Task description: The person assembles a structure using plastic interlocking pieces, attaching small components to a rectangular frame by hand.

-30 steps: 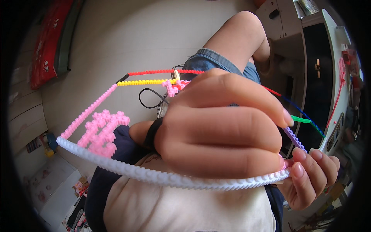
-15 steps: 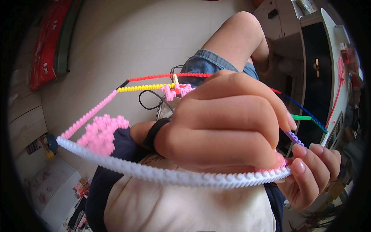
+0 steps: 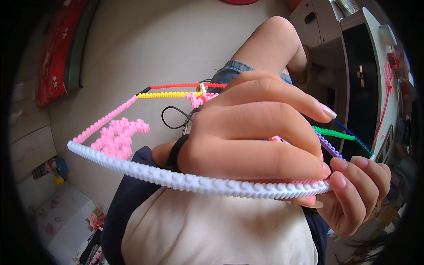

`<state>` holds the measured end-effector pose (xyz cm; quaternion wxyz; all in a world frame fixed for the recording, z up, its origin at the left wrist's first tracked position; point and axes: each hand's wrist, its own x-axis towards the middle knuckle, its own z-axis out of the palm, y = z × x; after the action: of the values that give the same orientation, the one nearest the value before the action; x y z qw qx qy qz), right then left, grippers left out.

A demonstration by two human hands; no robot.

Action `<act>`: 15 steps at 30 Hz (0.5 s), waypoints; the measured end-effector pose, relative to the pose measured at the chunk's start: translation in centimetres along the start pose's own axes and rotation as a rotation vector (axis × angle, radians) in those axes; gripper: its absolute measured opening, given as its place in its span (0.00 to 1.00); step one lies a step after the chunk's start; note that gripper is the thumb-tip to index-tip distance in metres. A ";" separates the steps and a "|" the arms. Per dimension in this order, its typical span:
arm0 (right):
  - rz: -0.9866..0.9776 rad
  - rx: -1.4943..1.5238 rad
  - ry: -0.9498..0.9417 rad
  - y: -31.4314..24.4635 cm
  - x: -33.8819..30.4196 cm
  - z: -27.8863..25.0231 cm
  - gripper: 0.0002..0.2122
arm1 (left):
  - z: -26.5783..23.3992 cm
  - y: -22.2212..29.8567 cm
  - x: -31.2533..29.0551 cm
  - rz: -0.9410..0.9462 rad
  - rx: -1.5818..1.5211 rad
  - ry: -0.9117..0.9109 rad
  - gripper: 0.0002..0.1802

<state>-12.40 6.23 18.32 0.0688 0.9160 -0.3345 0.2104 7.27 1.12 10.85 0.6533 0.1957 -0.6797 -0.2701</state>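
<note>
A many-sided frame of small studded plastic pieces spans the view. Its near side is a white strip point(image 3: 198, 185), joined at the left to a pink strip point(image 3: 106, 120). Red point(image 3: 176, 85), yellow point(image 3: 170, 95), green point(image 3: 333, 131), blue point(image 3: 351, 132) and purple strips point(image 3: 329, 145) run behind. A pink flower-like cluster point(image 3: 117, 138) shows inside the left corner. My left hand point(image 3: 258, 132), black band at the wrist, closes thumb and fingers on the white strip's right end, its forefinger lifted away. My right hand point(image 3: 355, 192) pinches the same corner; its thumb is hidden.
Beyond the frame are a bent bare knee point(image 3: 276, 39) and denim shorts. A dark-fronted cabinet point(image 3: 362, 57) stands at right, with a pink string ornament point(image 3: 388, 79) beside it. A red fabric item point(image 3: 57, 57) is at far left. A black cord loop point(image 3: 170, 117) hangs mid-view.
The frame's white strip has risen slightly. My left forefinger has lifted and spread from the other fingers, and the left thumb tip now shows below the strip. My right hand keeps its hold.
</note>
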 end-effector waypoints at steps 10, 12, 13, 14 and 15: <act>-0.006 -0.085 0.089 -0.1 -0.1 0.3 0.24 | 0.9 -0.4 0.0 0.016 -0.079 0.056 0.09; -0.001 -0.077 0.064 0.0 -0.2 0.4 0.24 | 1.1 -0.4 -0.1 -0.013 -0.076 0.048 0.09; -0.010 -0.060 0.064 0.1 -0.1 0.8 0.24 | 1.0 -0.4 -0.3 -0.024 -0.056 0.048 0.09; -0.005 -0.034 0.099 0.1 -0.1 1.3 0.22 | 1.4 -0.7 -0.9 0.012 -0.087 0.115 0.09; 0.012 -0.043 0.109 0.1 -0.1 1.0 0.21 | 1.6 -0.9 -0.7 0.035 -0.129 0.145 0.09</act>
<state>-12.18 5.97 17.35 0.1052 0.8995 -0.3402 0.2530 5.68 1.06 9.74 0.7166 0.1604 -0.6151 -0.2872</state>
